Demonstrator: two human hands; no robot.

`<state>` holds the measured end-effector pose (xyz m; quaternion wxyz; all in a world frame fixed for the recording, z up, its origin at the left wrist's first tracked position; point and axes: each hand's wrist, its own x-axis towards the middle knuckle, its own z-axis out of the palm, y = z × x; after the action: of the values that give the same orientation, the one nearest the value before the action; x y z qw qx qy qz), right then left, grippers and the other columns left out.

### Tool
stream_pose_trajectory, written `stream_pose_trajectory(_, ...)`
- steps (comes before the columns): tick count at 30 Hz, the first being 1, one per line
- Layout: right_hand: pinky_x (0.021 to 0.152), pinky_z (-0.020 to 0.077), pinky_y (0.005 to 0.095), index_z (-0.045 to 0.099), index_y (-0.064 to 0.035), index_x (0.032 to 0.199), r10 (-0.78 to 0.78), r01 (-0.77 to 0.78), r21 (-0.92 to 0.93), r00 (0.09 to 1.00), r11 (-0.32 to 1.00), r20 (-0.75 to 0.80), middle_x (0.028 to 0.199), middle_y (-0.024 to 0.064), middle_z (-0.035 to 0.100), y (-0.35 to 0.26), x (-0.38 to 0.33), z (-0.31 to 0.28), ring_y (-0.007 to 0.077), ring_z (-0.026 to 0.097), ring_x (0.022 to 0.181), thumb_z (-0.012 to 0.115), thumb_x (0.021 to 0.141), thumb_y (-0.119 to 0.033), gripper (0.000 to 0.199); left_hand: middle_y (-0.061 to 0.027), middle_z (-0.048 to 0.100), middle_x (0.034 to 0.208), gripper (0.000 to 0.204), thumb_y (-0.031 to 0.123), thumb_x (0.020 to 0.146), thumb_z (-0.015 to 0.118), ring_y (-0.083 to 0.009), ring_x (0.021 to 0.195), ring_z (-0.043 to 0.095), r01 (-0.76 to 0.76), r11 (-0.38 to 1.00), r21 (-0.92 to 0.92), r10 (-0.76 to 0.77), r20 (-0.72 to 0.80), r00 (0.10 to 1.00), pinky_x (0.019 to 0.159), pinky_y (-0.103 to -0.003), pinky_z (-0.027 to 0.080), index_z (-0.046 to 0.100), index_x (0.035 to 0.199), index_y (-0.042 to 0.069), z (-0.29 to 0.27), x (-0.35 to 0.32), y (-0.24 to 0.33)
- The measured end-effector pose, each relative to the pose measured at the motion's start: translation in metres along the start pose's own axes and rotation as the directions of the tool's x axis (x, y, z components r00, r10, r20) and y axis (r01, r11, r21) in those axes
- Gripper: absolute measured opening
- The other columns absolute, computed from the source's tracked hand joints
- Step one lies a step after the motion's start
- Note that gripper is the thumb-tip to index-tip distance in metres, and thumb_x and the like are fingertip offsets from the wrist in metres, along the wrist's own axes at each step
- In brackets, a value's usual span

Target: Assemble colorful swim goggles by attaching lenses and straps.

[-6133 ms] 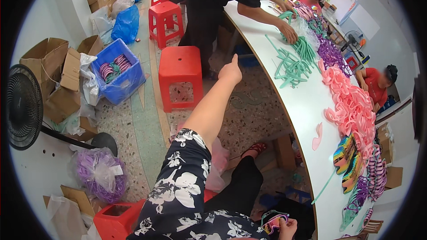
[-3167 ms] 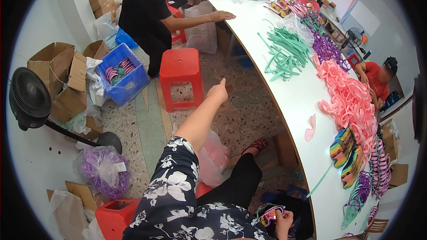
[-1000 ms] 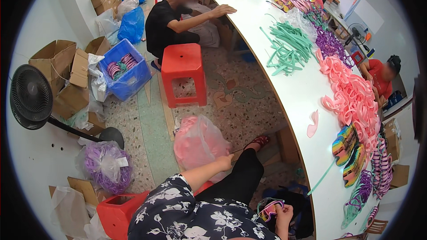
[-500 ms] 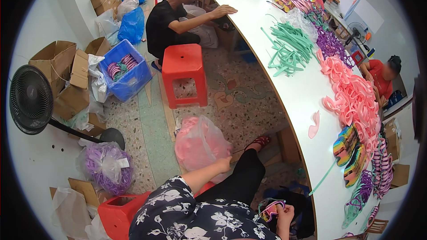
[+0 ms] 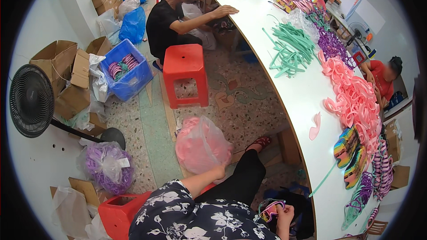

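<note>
My right hand (image 5: 285, 215) is at the lower right, below the table edge, its fingers closed on colourful goggles (image 5: 269, 212) with a pink and purple frame. Dark cloth lies around and beneath them. My left forearm reaches forward over my lap; my left hand (image 5: 219, 173) is at my knee, against the near side of a clear bag of pink pieces (image 5: 202, 144) on the floor. Its fingers are turned out of sight, so what they hold or touch cannot be told.
A curved white table (image 5: 296, 106) runs along my right, bearing pink pieces (image 5: 351, 93), green straps (image 5: 291, 46) and rainbow-lensed goggles (image 5: 346, 146). A red stool (image 5: 184, 75) stands ahead, near a seated person in black. Left are a blue crate (image 5: 129, 78), a fan (image 5: 31, 100) and a purple bag (image 5: 106, 166).
My left hand has drawn back slightly toward me and turned, hiding its fingers. My right hand stays on the goggles, nearly unmoved.
</note>
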<state>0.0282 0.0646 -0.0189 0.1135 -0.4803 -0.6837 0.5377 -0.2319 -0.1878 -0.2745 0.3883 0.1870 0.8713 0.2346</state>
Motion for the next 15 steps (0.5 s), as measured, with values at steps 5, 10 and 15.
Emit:
stream_pose_trajectory(5, 0.044, 0.0371, 0.0183, 0.054, -0.0038, 0.091, -0.032, 0.032, 0.03, 0.999, 0.999, 0.023, 0.07, -0.0012, 0.055, 0.01, 0.005, -0.002, 0.004, 0.048, 0.052, 0.078, 0.082, -0.006, 0.026, -0.0271, 0.066, 0.117, 0.061, 0.014, 0.083, 0.06, -0.0409, 0.108, 0.065, 0.031, 0.999, 0.031, -0.034, 0.097, 0.995, 0.092, -0.048, 0.051, 0.047, 0.142, 0.007, -0.011, -0.036, 0.008)
stream_pose_trajectory(10, 0.044, 0.0367, 0.0183, 0.054, -0.0042, 0.092, -0.02, 0.02, 0.004, 1.0, 1.0, 0.014, 0.07, -0.002, 0.053, 0.006, 0.004, -0.001, 0.0037, 0.047, 0.053, 0.078, 0.082, -0.007, 0.026, -0.0258, 0.062, 0.126, 0.064, 0.013, 0.084, 0.059, -0.04, 0.115, 0.062, 0.009, 0.999, 0.04, -0.015, 0.147, 0.989, 0.097, -0.047, 0.049, 0.044, 0.145, 0.006, -0.006, -0.055, -0.004)
stream_pose_trajectory(15, 0.044, 0.0368, 0.0181, 0.054, -0.0044, 0.092, -0.02, 0.02, 0.012, 1.0, 1.0, 0.02, 0.07, -0.0021, 0.053, 0.004, 0.004, -0.001, 0.0034, 0.046, 0.053, 0.079, 0.082, -0.007, 0.027, -0.025, 0.06, 0.131, 0.065, 0.012, 0.084, 0.059, -0.0389, 0.119, 0.06, 0.031, 0.996, 0.078, -0.045, 0.183, 0.982, 0.099, -0.046, 0.048, 0.043, 0.147, 0.007, -0.01, -0.059, -0.009)
